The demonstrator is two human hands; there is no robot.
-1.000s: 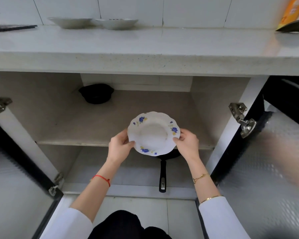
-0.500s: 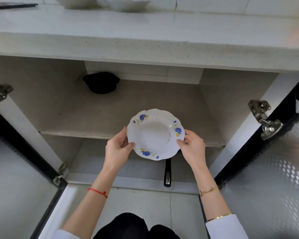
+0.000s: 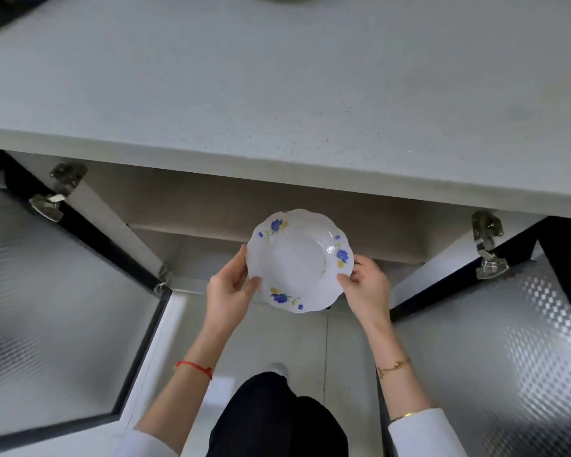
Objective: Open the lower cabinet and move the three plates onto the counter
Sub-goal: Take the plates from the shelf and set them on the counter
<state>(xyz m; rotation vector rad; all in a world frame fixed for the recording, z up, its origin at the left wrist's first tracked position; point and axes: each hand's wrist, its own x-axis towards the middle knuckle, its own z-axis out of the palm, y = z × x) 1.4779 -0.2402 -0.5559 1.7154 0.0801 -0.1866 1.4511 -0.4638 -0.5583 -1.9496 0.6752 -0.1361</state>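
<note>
A pale speckled stone counter (image 3: 277,94) fills the upper half of the view, its front edge running across above the open lower cabinet (image 3: 211,206). Both cabinet doors stand swung wide: the left door (image 3: 47,308) and the right door (image 3: 508,341), each a textured, reflective panel in a dark frame, with metal hinges (image 3: 487,245) at the cabinet posts. Between the doors lies a light tiled floor (image 3: 297,341), and the person's dark trousers (image 3: 277,420) show at the bottom edge.

A white scalloped plate (image 3: 299,260) with blue and yellow flower prints is held in the air in front of the cabinet opening, below the counter's front edge and not touching it. The left hand (image 3: 229,291) grasps its left rim, thumb on the upper face and fingers curled underneath. The right hand (image 3: 366,288) grasps the right rim in the same manner, thumb on top. A red string bracelet (image 3: 193,367) circles the left wrist and a gold chain bracelet (image 3: 394,367) the right; white sleeves (image 3: 422,433) cover both forearms lower down.
</note>
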